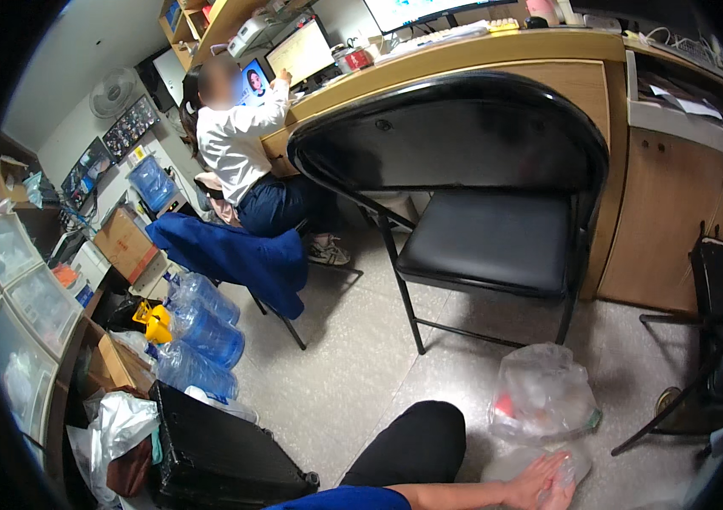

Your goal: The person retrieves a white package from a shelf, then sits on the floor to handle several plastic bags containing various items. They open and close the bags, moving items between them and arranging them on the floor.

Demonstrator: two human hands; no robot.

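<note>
At the bottom right, my left hand [532, 481] reaches in from a blue sleeve [342, 498], its fingers on crumpled clear plastic [567, 470]. My right hand [557, 498] is beside it, partly cut off by the lower edge of the view, and holds the same plastic. More thin clear plastic [508, 462] spreads on the floor around the hands. Just above them stands a full, translucent plastic bag [543, 392] with something red and something green inside. My black-trousered knee [415, 440] is to the left of the hands.
A black folding chair [485, 242] stands before the wooden desk [613, 159]. A person [234, 146] sits at the monitors, a blue jacket [240, 261] on the chair back. Several large blue water bottles [208, 331] and a black padded seat [221, 452] are at left; another folding chair [721, 287] is at right.
</note>
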